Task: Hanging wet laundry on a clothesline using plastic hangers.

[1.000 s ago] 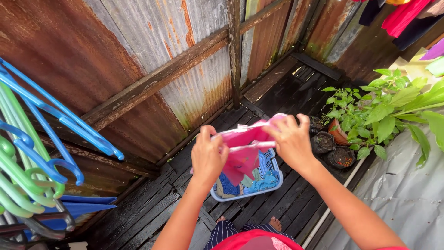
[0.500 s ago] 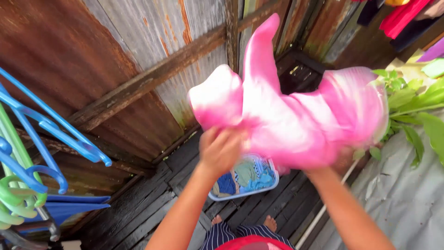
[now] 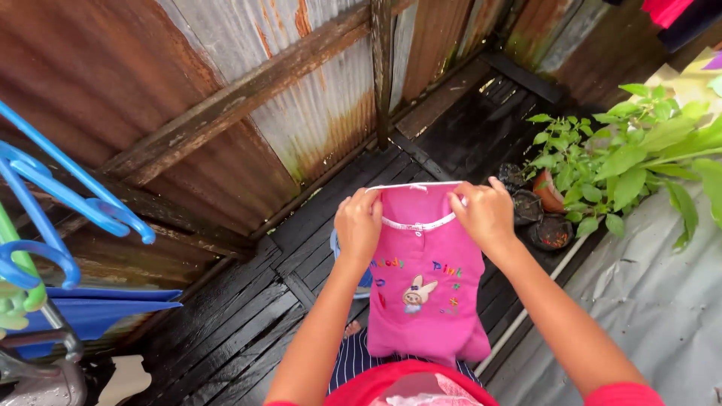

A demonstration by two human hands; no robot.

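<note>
Pink cloth hangs nearest: a small pink shirt (image 3: 426, 289) with white neck trim and a rabbit picture on the chest, held up flat by its shoulders above the dark slatted floor (image 3: 248, 323). Half a second ago it was a blurred, billowing bundle mid-shake; now it is spread open and hangs straight, which suggests the shaking-out is finished. The left hand (image 3: 359, 225) has its fingers pinching the left shoulder seam, and the right hand (image 3: 485, 212) has its fingers pinching the right one. Behind the shirt a blue basin (image 3: 362, 280) peeks out on the floor. To the left hang blue hangers (image 3: 68, 203). Farther off stand potted plants (image 3: 602, 165) and the rusty corrugated wall (image 3: 226, 83).
</note>
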